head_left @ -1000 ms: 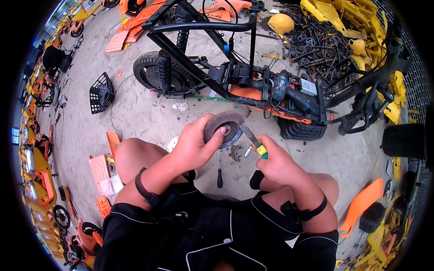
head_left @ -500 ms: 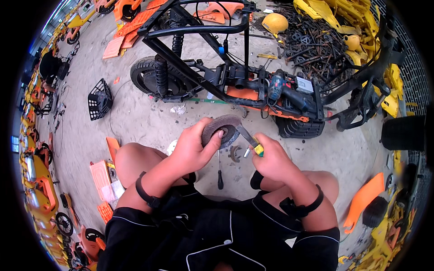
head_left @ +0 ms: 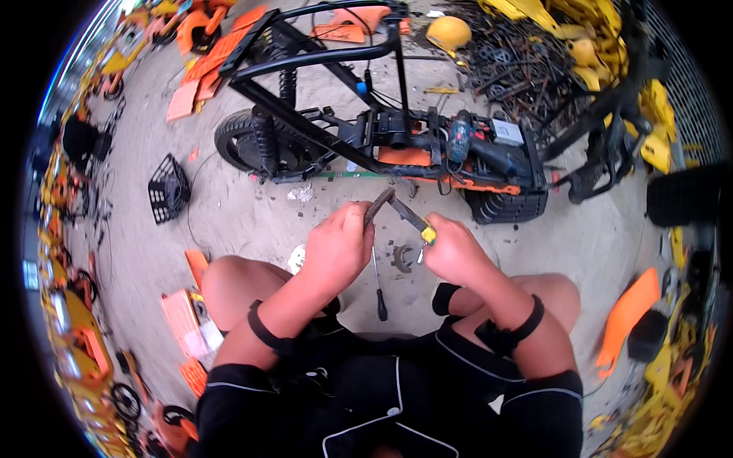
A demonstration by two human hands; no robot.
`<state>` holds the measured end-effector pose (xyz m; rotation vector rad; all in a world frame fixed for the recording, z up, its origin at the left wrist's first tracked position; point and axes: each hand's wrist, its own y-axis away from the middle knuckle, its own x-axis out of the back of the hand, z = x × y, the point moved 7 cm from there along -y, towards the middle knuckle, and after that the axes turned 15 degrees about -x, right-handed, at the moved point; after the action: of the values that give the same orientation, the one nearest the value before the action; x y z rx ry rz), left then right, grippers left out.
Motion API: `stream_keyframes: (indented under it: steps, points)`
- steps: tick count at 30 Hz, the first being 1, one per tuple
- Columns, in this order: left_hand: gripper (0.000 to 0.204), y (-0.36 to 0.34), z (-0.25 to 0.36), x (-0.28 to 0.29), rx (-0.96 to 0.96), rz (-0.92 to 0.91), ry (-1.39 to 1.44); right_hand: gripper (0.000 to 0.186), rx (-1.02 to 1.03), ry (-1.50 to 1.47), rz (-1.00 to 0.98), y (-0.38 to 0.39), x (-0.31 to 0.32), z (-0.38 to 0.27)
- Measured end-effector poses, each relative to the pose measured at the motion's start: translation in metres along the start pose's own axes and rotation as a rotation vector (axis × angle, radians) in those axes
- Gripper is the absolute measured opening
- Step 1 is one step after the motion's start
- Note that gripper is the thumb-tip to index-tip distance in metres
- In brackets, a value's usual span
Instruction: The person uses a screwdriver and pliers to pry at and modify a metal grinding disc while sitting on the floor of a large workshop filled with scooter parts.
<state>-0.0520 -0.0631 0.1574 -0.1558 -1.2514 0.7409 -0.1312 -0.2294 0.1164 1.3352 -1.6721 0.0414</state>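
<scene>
My left hand [head_left: 340, 240] is closed around a dark, ribbed round disc [head_left: 378, 206], now seen nearly edge-on. In my right hand [head_left: 454, 248] is a bladed hand tool [head_left: 408, 216] with a flat grey blade and a yellow and green handle. The blade's tip meets the disc's upper edge or lies just in front of it; I cannot tell which. On the floor below my hands are a curved brake shoe [head_left: 402, 258] and a screwdriver [head_left: 382, 304] with a black handle.
A black scooter frame [head_left: 328, 57] with its rear wheel [head_left: 263, 141] lies ahead. A cordless drill [head_left: 460, 137] rests on it. A black basket [head_left: 168, 188] is at left. Orange panels [head_left: 628, 320] lie on both sides, with a heap of dark metal parts [head_left: 519, 72] far right.
The disc has turned from showing its face to nearly edge-on. My left hand has rolled with it, showing its back, and both hands hold the same things. The whole view has shifted slightly.
</scene>
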Motion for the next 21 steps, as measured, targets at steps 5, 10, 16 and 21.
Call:
stream_keyframes:
  steps: [5, 10, 16, 21]
  points:
    - [0.023, 0.002, -0.001, -0.025, -0.088, -0.115, -0.169, 0.025, -0.077, 0.102, -0.015, -0.019, -0.013, 0.017]
    - [0.018, 0.014, -0.003, -0.050, -0.120, -0.274, -0.272, 0.026, -0.057, 0.267, 0.014, -0.030, -0.025, 0.026]
    - [0.016, 0.013, -0.025, -0.037, 0.259, -0.346, 0.020, 0.027, -0.005, 0.269, 0.030, -0.030, -0.026, 0.028]
    - [0.027, 0.018, -0.048, -0.014, 0.520, -0.122, 0.602, 0.027, -0.027, 0.091, -0.132, -0.014, -0.020, 0.016]
